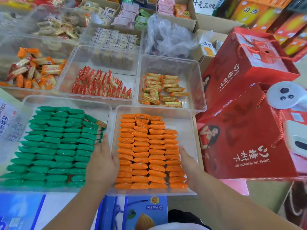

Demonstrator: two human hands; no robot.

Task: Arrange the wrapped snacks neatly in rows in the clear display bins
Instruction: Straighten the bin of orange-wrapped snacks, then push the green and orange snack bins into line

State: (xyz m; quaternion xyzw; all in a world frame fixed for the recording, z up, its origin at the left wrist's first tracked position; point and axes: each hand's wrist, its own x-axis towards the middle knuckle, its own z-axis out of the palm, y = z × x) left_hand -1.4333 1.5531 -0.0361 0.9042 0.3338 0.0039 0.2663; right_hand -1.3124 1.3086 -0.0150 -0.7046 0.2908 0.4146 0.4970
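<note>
A clear bin [186, 120] in front of me holds orange wrapped snacks [147, 151] laid in several neat rows. My left hand [102, 161] lies flat along the bin's left wall, fingers together and pointing away from me. My right hand [188, 161] rests against the right side of the orange rows, inside the bin's right wall. Neither hand holds a snack. To the left, a second clear bin [66, 100] is filled with green wrapped snacks [54, 145] in tidy rows.
Behind stand more clear bins: red packets [101, 83], loose orange-yellow biscuit packs [163, 90], and mixed orange packs [34, 70]. Red gift boxes [245, 138] crowd the right side. Blue drink cartons [132, 211] sit under the near bins. A crumpled plastic bag [171, 37] lies farther back.
</note>
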